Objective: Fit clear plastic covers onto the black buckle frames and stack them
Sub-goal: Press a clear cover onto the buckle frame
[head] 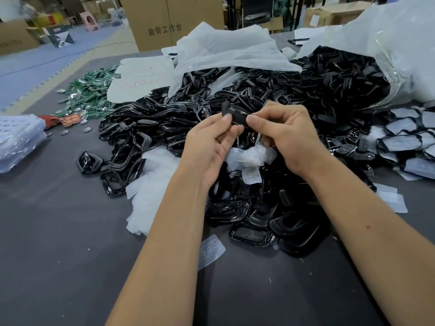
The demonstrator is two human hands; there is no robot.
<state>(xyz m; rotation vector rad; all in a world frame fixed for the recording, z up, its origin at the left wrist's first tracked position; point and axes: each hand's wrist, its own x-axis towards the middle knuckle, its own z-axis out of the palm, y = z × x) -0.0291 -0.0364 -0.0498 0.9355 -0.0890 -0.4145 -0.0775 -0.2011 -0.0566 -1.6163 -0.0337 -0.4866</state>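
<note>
Both hands hold one black buckle frame (236, 113) raised above the heap. My left hand (209, 142) pinches its left end with the thumb on top. My right hand (280, 135) pinches its right end, with what looks like a clear cover tucked under its fingers. A big heap of black buckle frames (150, 128) spreads across the grey table (58, 231). Loose clear plastic covers (249, 158) lie just below my hands, and one more clear cover (210, 251) lies near my left forearm. Fitted frames with covers (404, 140) lie in a group at the right.
An open white plastic bag (388, 55) spills black frames at the back right. Green circuit boards (89, 95) lie at the back left. A stack of clear trays (18, 140) sits at the left edge. Cardboard boxes (164, 22) stand behind the table.
</note>
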